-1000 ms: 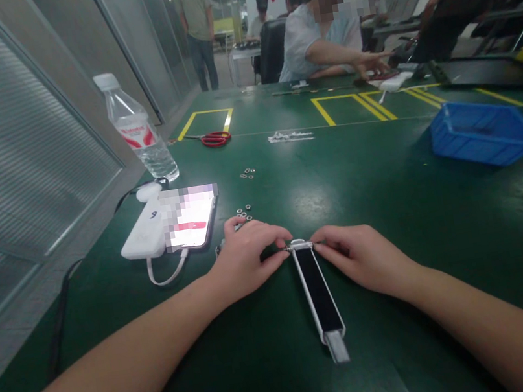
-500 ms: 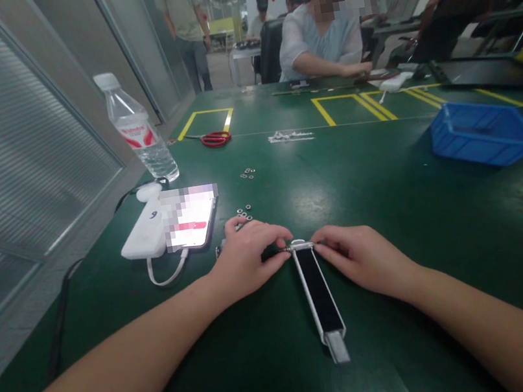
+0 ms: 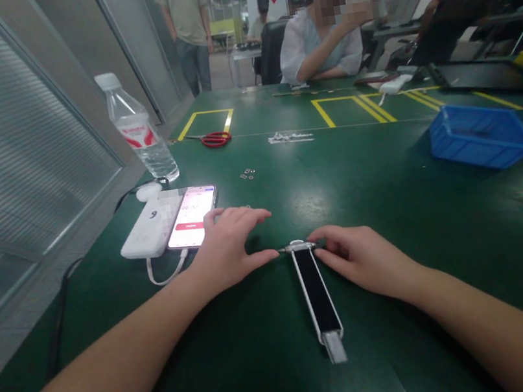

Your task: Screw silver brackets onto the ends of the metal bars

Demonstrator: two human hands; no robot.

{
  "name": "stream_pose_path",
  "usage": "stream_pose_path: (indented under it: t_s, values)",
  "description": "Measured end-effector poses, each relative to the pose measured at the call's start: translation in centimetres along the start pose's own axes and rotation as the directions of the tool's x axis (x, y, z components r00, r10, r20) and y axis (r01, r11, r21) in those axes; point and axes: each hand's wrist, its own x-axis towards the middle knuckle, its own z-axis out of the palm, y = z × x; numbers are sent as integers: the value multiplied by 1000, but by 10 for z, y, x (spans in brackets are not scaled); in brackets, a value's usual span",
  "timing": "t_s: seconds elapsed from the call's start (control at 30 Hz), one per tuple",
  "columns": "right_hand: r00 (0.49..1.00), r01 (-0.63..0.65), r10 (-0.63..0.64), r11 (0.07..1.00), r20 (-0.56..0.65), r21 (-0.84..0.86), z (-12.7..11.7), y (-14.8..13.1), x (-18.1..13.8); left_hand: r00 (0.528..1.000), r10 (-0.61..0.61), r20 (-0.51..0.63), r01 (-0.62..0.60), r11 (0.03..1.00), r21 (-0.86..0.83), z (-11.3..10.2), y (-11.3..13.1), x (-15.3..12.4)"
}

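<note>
A long black bar with white edges and a metal tip [image 3: 316, 292] lies on the green table [image 3: 392, 216], pointing away from me. My right hand [image 3: 362, 258] pinches the small metal pin at the bar's far end. My left hand [image 3: 227, 247] lies flat on the table with its fingers stretched out over several small metal rings, and its thumb points at the left end of the pin. Beside that hand a lit phone [image 3: 192, 217] rests against a white power bank [image 3: 145, 231].
A water bottle [image 3: 137, 128] stands at the left. Red scissors [image 3: 215, 139], a few loose rings [image 3: 247, 174] and small metal parts [image 3: 289, 137] lie farther back. A blue bin [image 3: 481, 135] sits at the right. Other people sit and stand beyond the table's far side.
My left hand has let go of the pin's left end, opened, and reached forward over the rings. The right hand has stayed on the pin.
</note>
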Motion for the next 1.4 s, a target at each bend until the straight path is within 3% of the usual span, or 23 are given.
stream_pose_path:
  t_s: [0.2, 0.37, 0.63, 0.87, 1.4]
  values:
    - [1000, -11, 11, 1000, 22, -11, -2, -1, -3, 996, -86, -6, 86, 993, 82, -13, -10, 5]
    - [1000, -4, 5, 1000, 26, -23, -1, 0, -3, 982, -178, 65, 166, 974, 152, -14, -15, 5]
    - [1000, 6, -5, 999, 29, -42, -1, 0, -2, 988, -152, 36, 142, 970, 198, -9, -18, 3]
    - [1000, 4, -3, 999, 26, -36, -1, -1, -2, 974, -216, 66, 204, 968, 148, -6, -14, 4]
    - [1000, 19, -18, 998, 16, -51, -2, -2, -3, 974, -219, 61, 211, 970, 120, -5, -12, 5]
